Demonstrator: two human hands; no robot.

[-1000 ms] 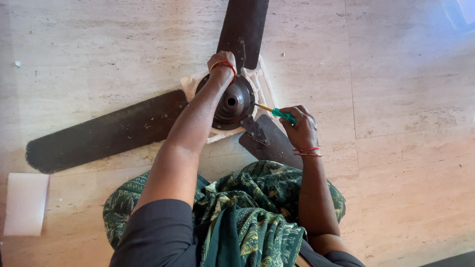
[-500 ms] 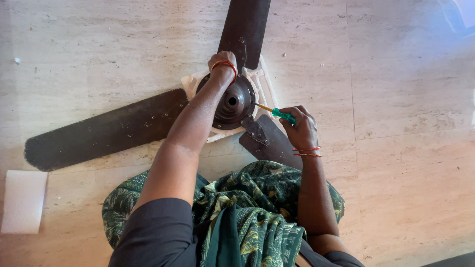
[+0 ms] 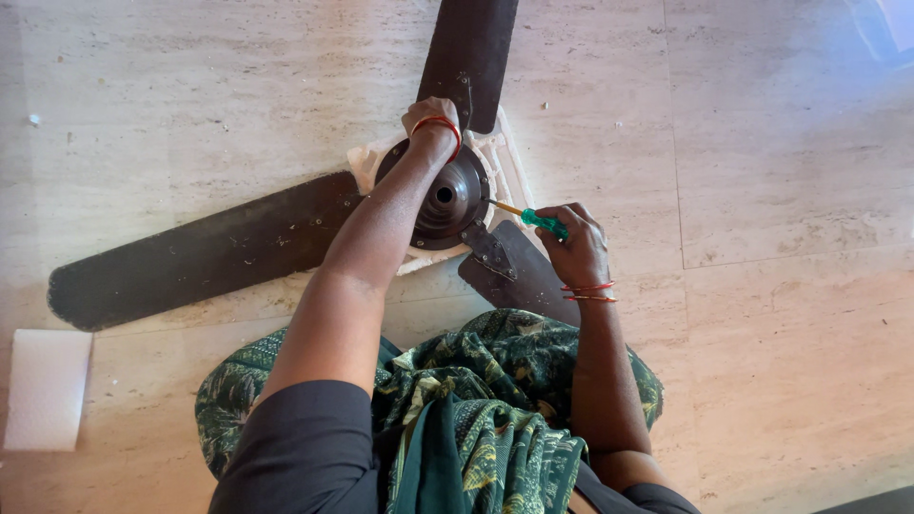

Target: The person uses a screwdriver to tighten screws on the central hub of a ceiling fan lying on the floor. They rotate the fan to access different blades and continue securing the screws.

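Item: dark brown ceiling fan (image 3: 286, 238), lying on the pale stone floor (image 3: 781, 171), its motor hub (image 3: 457, 205) resting on a white foam piece (image 3: 505, 157). I saw the left hand (image 3: 430, 119) laid over the hub's far edge, fingers curled down. The right hand (image 3: 576, 249) was closed around a green-handled screwdriver (image 3: 531, 219), tip at the hub's side.

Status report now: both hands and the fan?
Left hand grips far side of fan motor hub. Right hand holds green screwdriver, tip at hub. Nothing blocking.
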